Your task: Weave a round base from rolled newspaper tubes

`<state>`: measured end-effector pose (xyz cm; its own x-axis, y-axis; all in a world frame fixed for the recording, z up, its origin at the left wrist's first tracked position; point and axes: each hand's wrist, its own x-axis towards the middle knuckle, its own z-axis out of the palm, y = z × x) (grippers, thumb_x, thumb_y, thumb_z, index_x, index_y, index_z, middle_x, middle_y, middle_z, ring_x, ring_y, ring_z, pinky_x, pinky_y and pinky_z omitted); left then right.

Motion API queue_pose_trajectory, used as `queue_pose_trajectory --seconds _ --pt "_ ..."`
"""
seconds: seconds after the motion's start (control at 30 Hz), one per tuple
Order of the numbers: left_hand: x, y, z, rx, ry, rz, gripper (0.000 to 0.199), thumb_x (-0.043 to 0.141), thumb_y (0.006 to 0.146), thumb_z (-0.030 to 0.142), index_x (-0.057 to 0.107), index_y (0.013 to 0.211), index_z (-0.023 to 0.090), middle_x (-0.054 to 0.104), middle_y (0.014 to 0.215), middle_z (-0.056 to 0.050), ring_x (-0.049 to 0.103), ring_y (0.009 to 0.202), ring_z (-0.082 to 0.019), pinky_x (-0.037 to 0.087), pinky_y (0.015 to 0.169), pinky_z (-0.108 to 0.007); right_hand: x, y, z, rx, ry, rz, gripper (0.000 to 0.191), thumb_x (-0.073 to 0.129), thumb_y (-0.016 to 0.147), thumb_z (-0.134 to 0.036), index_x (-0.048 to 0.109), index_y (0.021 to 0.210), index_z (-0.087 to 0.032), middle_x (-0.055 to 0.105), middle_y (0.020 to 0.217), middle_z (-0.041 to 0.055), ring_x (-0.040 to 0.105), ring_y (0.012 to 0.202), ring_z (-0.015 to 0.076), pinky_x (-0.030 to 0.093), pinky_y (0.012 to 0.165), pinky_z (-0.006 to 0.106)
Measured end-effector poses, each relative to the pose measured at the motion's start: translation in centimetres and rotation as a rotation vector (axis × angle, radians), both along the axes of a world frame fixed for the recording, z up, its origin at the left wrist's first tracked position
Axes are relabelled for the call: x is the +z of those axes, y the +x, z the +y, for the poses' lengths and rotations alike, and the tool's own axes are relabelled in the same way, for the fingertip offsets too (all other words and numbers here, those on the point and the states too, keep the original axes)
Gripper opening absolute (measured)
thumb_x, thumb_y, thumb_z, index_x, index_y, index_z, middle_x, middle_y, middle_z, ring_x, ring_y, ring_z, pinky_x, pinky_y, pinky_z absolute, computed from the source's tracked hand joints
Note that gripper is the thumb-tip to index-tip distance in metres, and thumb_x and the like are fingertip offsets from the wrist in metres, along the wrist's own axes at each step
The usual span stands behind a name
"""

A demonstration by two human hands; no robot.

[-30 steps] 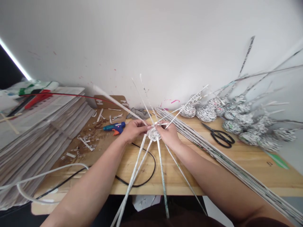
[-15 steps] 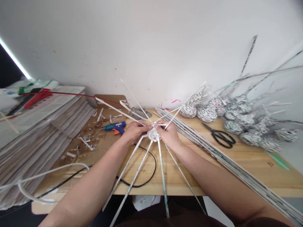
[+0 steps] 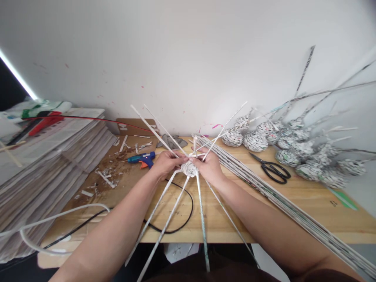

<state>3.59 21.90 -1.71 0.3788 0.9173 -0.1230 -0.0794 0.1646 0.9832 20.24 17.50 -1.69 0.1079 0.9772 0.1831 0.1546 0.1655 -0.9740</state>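
A small round weave of rolled paper is held between my two hands above the table, several long paper sticks fanning out from it toward me and toward the wall. My left hand pinches its left edge, thumb on top. On the other side my right hand grips the upper right edge, with its thumb close to the left one. A short paper end stands up beside the right fingers. The fingertips under the weave are hidden.
Left lie a blue glue gun, paper scraps and a tall newspaper stack. To the right are a bundle of paper sticks, black scissors and several woven paper balls. A black cable loops under my hands.
The paper stick at upper left has swung more upright and inward. A paper end now stands up by my right fingers. Both hands keep their hold in nearly the same place.
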Motion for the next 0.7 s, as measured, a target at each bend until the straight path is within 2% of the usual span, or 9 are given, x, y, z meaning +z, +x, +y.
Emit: queue_pose_trajectory --seconds 0.2,0.3,0.47,0.57,0.7 --pt "0.6 0.2 -0.5 -0.032 -0.006 -0.034 0.038 0.086 0.054 0.036 0.071 0.079 0.012 0.069 0.073 -0.005 0.060 0.061 -0.015 0.046 0.059 -0.027 0.6 0.1 -0.1 0.016 0.003 0.002 0.043 0.072 0.071 -0.035 0.066 0.110 -0.017 0.071 0.071 0.0021 0.064 0.061 0.0181 0.047 0.059 0.029" --pt "1.2 0.5 -0.9 -0.003 0.043 0.024 0.036 0.085 0.056 0.037 0.068 0.076 0.012 0.064 0.063 -0.001 0.054 0.053 -0.011 0.040 0.053 -0.023 0.5 0.0 -0.1 0.021 -0.027 0.014 0.042 0.073 0.070 -0.034 0.066 0.108 -0.017 0.069 0.065 -0.0001 0.061 0.055 0.0162 0.045 0.055 0.028" --pt "1.6 0.9 -1.3 0.090 0.082 0.058 0.034 0.083 0.057 0.036 0.062 0.071 0.014 0.054 0.052 0.004 0.043 0.045 -0.006 0.033 0.048 -0.020 0.1 -0.5 0.1 0.009 -0.054 0.278 0.035 0.080 0.061 -0.039 0.070 0.087 -0.018 0.070 0.074 0.0031 0.064 0.065 0.0180 0.050 0.063 0.032" --pt "1.4 1.0 -1.2 0.045 0.059 0.047 0.034 0.083 0.057 0.036 0.062 0.070 0.014 0.056 0.054 0.003 0.045 0.046 -0.007 0.034 0.048 -0.021 0.1 -0.9 0.1 -0.044 -0.072 0.356 0.029 0.079 0.061 -0.036 0.070 0.081 -0.018 0.069 0.071 0.0033 0.063 0.063 0.0177 0.051 0.062 0.033" --pt "0.8 1.0 -1.0 -0.018 0.049 0.024 0.036 0.084 0.056 0.039 0.063 0.073 0.014 0.060 0.059 0.001 0.050 0.049 -0.009 0.036 0.049 -0.021 0.0 -1.0 -0.1 -0.095 -0.055 0.279 0.020 0.072 0.066 -0.030 0.068 0.080 -0.017 0.065 0.064 0.0005 0.060 0.058 0.0151 0.048 0.057 0.029"
